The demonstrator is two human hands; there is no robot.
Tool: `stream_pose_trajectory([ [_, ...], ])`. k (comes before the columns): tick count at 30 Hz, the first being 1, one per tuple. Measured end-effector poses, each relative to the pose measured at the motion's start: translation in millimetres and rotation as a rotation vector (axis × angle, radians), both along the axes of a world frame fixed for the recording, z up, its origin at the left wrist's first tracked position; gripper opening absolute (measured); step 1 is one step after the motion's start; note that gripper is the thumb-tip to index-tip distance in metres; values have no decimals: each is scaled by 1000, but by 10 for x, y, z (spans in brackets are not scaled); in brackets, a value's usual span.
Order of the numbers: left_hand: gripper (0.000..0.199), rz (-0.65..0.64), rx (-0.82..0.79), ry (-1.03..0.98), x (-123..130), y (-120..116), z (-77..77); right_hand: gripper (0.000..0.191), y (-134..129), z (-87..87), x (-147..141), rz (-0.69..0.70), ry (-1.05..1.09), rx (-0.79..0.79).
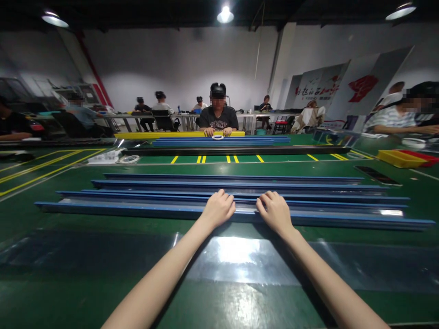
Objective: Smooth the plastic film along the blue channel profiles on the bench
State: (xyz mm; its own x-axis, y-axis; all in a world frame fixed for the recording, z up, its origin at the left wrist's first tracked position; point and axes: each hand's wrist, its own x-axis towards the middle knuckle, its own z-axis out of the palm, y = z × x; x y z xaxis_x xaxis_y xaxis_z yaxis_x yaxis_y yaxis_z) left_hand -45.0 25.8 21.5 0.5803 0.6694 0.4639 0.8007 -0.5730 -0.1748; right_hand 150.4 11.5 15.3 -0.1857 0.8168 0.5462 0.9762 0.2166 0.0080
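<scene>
Several long blue channel strips (137, 211) lie side by side across the green table, with clear plastic showing along them. My left hand (219, 208) rests on the nearest strips just left of the middle, its fingers curled over a blue edge. A short gap to the right, my right hand (275, 211) grips the same strips with bent fingers and the thumb toward me. The undersides of both hands are hidden. Between my forearms and beyond them to both sides, a long clear plastic sheet (247, 269) lies flat and reflects the lamp light.
Farther off lie a black strip (233, 151), blue strips and a yellow strip (137, 135), where a co-worker (218, 116) sits facing me. A phone (377, 175) and a yellow tray (399, 159) are at right. A tape roll (129, 159) lies at left.
</scene>
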Motion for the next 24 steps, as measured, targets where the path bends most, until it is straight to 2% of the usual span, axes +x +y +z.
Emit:
stream_pose_trajectory([
  [5,27,-83,-39,-12,531,-5,-33,34,-2,-13,565,-63,67,-114],
  [10,35,62,-157,-82,727,43,-132,33,-13,-98,888,-73,195,-155],
  [12,36,106,-187,-88,737,64,-147,31,-9,-132,893,-61,206,-132],
  [18,35,107,-182,-77,669,80,-127,30,-38,-156,843,-25,164,-98],
  [24,32,124,-147,-53,330,87,-142,34,-66,-183,945,-45,136,-91],
])
